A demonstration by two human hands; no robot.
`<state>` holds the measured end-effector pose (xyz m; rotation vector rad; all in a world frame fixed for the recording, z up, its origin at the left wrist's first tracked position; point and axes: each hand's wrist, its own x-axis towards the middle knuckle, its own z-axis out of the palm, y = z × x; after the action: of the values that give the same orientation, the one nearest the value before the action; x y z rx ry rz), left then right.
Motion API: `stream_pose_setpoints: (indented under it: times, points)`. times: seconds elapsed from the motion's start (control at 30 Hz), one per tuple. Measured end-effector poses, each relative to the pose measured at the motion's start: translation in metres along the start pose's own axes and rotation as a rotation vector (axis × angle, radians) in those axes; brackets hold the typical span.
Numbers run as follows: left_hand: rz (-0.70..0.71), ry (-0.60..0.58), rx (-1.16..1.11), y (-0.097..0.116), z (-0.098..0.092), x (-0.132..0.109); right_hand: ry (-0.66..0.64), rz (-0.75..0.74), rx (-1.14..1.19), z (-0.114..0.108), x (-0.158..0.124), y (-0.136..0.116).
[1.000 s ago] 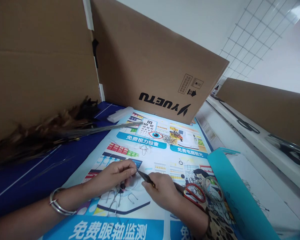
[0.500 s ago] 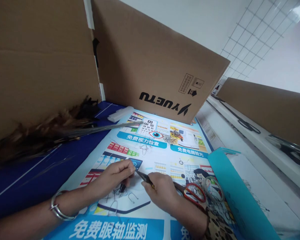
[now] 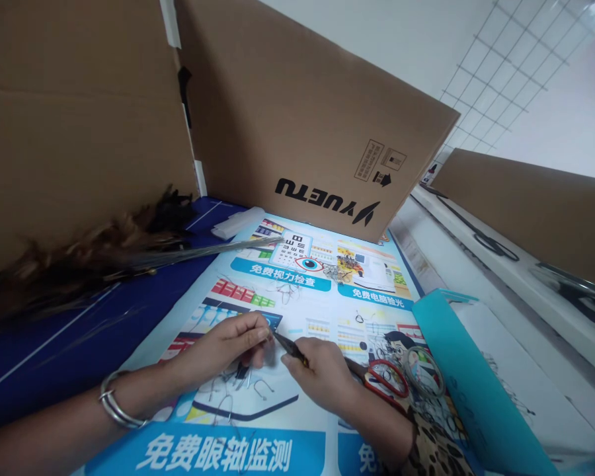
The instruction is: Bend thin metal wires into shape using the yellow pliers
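Observation:
My left hand [image 3: 242, 338] is closed in a pinch on what looks like a thin wire, mostly hidden by the fingers. Wrapped around the handles of a pair of pliers [image 3: 290, 347] is my right hand [image 3: 324, 375]. The dark jaws of the pliers point left and meet the left fingertips. Below the hands, several bent wire pieces [image 3: 262, 390] lie on a printed poster [image 3: 282, 403]. Red-handled scissors [image 3: 387, 380] rest by my right wrist, partly covered by it, beside a roll of tape [image 3: 425, 375].
Cardboard panels [image 3: 297, 112] stand at the back and left. A bundle of long wires [image 3: 213, 251] lies near brown feathers [image 3: 89, 251] at left. Small clumps of wire pieces [image 3: 337, 272] sit farther back. A teal-edged box [image 3: 476, 377] stands at right.
Both hands stay close together over the poster. The pliers and the left fingertips have shifted slightly, with the fingertips a little higher and to the right.

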<state>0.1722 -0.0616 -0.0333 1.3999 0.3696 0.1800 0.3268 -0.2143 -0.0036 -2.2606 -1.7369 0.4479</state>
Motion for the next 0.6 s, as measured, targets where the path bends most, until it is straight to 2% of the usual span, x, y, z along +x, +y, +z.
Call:
stream_pose_setpoints:
  times: [0.17, 0.33, 0.5, 0.6]
  points:
    - [-0.016, 0.011, -0.019, 0.001, 0.000, 0.000, -0.021, 0.013, 0.055, -0.003, 0.001, -0.001]
    - [-0.001, 0.070, -0.073, 0.006, 0.000, 0.000, -0.024, 0.032, 0.137, -0.006, 0.002, 0.000]
    - [0.010, 0.042, -0.084, 0.008, 0.002, -0.002, -0.038, 0.032, 0.154, -0.009, 0.000, -0.002]
    - [-0.005, 0.064, -0.102, 0.008, 0.002, -0.002, -0.056, 0.025, 0.148, -0.011, 0.000, -0.004]
